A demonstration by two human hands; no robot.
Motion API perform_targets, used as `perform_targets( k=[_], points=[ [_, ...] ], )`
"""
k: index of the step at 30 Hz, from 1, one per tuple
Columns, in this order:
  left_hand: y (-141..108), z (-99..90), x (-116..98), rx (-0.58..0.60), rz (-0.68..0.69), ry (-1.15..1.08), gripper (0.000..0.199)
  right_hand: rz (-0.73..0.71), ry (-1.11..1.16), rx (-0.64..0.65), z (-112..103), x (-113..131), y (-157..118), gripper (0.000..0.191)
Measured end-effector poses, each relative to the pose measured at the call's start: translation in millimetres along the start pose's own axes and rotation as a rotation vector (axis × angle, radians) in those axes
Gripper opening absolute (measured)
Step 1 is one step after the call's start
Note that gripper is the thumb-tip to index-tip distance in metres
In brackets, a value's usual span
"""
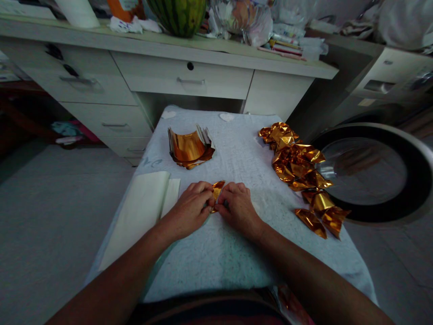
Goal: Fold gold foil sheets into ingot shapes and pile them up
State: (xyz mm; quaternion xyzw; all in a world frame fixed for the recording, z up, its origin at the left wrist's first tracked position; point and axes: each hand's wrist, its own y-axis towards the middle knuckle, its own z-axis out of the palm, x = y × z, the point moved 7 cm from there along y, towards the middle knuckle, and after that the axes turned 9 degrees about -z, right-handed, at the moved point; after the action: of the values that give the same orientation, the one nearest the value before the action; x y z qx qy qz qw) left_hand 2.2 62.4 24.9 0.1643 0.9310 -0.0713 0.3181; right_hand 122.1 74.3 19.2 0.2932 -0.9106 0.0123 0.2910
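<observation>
Between my two hands, low over the cloth-covered table [233, 253], is a small piece of gold foil paper [218, 189]. My left hand [198, 201] pinches its left side with curled fingers. On the opposite side, my right hand [237, 203] has its fingers closed on the same piece. Much of the foil is hidden by my fingers. Beyond my hands lies a curved stack of gold foil sheets [187, 146], silvery at the edges. Folded gold foil pieces [294, 158] form a heap along the table's right side, with several lying nearer to me.
White folded paper [140, 210] lies on the table's left side. Behind stands a white desk [216, 83] with drawers, bearing a watermelon [179, 16] and plastic bags [248, 20]. At the right, a washing machine's round door [375, 171] hangs open close to the table's edge.
</observation>
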Motion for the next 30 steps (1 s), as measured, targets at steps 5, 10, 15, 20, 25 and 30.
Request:
perform_targets(
  k=[5, 10, 15, 20, 25, 30],
  points=[
    [-1.4, 0.5, 1.2, 0.031, -0.008, -0.013, 0.012, 0.005, 0.000, 0.010, 0.5, -0.7, 0.0, 0.006],
    [-0.7, 1.2, 3.9, 0.018, -0.027, -0.019, 0.005, 0.003, 0.021, 0.002, 0.2, -0.1, 0.4, 0.007],
    [0.5, 2.2, 4.2, 0.018, -0.047, -0.017, 0.009, 0.006, 0.022, 0.022, -2.3, -0.3, 0.2, 0.006],
    [-0.1, 1.5, 4.6, 0.014, -0.054, -0.017, 0.013, -0.049, 0.053, 0.042, -4.5, -0.1, -1.4, 0.010],
    [0.1, 0.6, 1.9, 0.016, -0.047, -0.039, 0.002, -0.035, 0.051, 0.037, -5.3, 0.3, -2.0, 0.008],
    [1.3, 0.8, 1.9, -0.006, -0.065, -0.011, 0.006, -0.009, 0.039, 0.032, -5.2, 1.9, -0.8, 0.006]
  ],
)
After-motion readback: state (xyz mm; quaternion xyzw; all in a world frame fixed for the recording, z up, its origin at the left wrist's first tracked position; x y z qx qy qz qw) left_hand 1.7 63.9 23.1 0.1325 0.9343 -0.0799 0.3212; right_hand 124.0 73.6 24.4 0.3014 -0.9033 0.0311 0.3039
